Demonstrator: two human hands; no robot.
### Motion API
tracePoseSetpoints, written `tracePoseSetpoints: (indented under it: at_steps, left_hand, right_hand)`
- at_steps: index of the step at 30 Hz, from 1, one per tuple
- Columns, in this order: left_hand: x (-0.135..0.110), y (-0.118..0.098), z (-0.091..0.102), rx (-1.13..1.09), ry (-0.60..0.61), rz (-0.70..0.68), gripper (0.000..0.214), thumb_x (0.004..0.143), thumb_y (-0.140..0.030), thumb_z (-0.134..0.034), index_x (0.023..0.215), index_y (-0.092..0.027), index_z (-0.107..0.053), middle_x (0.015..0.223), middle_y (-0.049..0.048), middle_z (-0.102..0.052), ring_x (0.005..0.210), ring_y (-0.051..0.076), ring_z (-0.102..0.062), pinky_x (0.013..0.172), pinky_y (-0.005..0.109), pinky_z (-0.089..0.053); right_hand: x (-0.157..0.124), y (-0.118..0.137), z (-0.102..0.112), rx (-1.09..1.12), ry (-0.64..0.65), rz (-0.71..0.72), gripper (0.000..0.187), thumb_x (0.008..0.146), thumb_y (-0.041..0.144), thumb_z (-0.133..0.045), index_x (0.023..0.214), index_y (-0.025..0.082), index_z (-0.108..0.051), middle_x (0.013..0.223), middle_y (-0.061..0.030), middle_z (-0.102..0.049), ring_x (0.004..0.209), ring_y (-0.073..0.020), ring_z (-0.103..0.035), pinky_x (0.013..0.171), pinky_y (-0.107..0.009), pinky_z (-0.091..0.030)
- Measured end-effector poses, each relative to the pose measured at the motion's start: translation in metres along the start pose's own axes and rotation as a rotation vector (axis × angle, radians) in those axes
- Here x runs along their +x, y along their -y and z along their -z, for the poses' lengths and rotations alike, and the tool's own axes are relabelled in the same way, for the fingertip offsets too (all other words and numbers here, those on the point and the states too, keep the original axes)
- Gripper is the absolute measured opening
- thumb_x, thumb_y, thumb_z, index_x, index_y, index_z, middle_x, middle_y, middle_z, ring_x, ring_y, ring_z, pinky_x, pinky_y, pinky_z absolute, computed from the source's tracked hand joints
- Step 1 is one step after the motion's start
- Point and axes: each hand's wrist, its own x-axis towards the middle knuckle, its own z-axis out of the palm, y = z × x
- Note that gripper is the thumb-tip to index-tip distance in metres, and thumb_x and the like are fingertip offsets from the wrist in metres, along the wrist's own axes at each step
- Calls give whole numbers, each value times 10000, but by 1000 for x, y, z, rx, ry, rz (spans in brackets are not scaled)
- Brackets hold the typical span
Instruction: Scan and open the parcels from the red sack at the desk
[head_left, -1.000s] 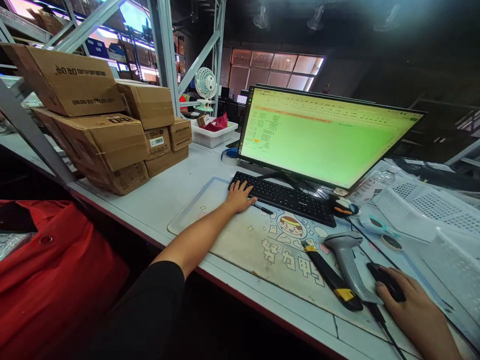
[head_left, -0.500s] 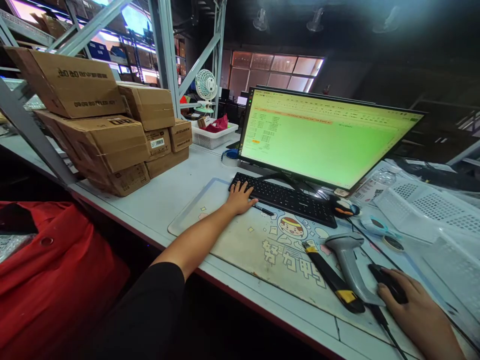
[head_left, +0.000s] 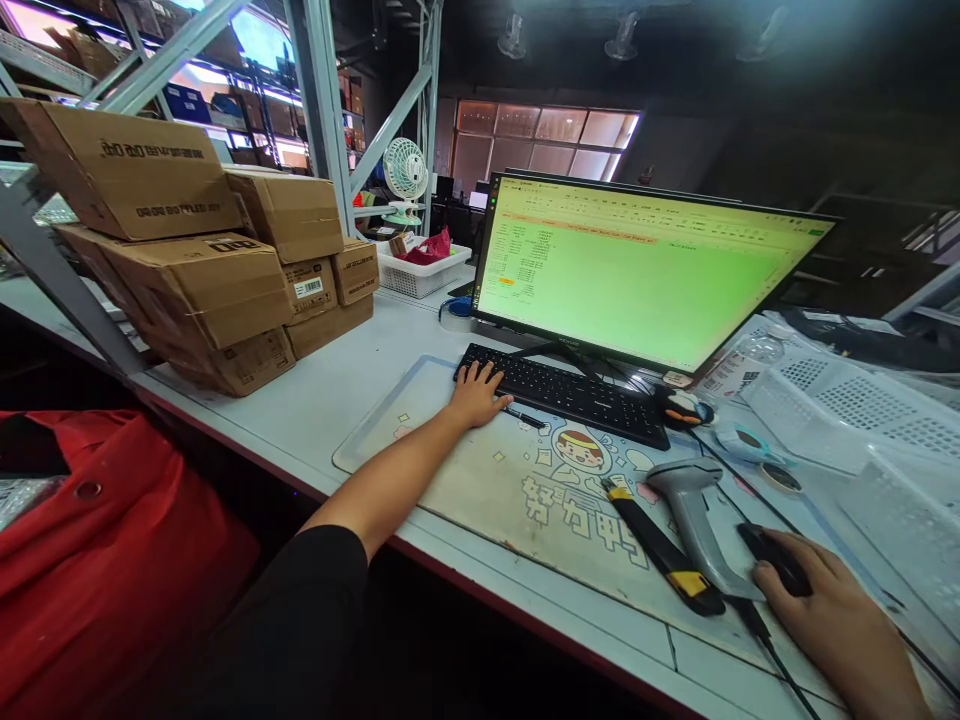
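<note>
My left hand (head_left: 478, 392) rests with fingers spread on the left end of a black keyboard (head_left: 562, 392), in front of a monitor (head_left: 637, 270) showing a green spreadsheet. My right hand (head_left: 832, 615) is cupped over a black mouse (head_left: 776, 560) at the lower right, fingers wrapped on it. A grey barcode scanner (head_left: 694, 515) lies just left of the mouse. Beside it lies a black and yellow utility knife (head_left: 660, 548). All sit on a printed desk mat (head_left: 540, 490). A black pen (head_left: 525, 417) lies below the keyboard.
Stacked cardboard boxes (head_left: 202, 270) stand at the left on the white table (head_left: 330, 400). White plastic baskets (head_left: 847, 400) and tape rolls (head_left: 742, 442) fill the right. A basket with red cloth (head_left: 424, 262) and a small fan (head_left: 405, 172) stand behind. A red bag (head_left: 112, 560) lies lower left.
Both hands stay where they were, left on the keyboard and right on the mouse. The view has shifted slightly as the head moved.
</note>
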Motion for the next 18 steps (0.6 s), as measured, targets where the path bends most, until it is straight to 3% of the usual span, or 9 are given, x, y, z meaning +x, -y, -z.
tracePoseSetpoints:
  at_steps: [10, 18]
  left_hand:
    - [0, 0, 0, 4, 2, -4, 719, 1027, -622, -334, 1620, -219, -379, 1730, 78, -247, 1598, 368, -172, 1303, 554, -128]
    - [0, 0, 0, 1, -7, -4, 713, 1022, -623, -346, 1614, -228, -391, 1726, 80, -260, 1595, 363, -186, 1301, 553, -136]
  right_hand:
    - [0, -1, 0, 7, 15, 16, 715, 762, 698, -338, 1230, 256, -649, 1397, -107, -630, 1166, -399, -666, 956, -559, -571]
    - [0, -6, -5, 47, -36, 49, 570, 779, 662, -388, 1183, 333, -619, 1361, -90, -650, 1144, -400, -676, 929, -588, -570]
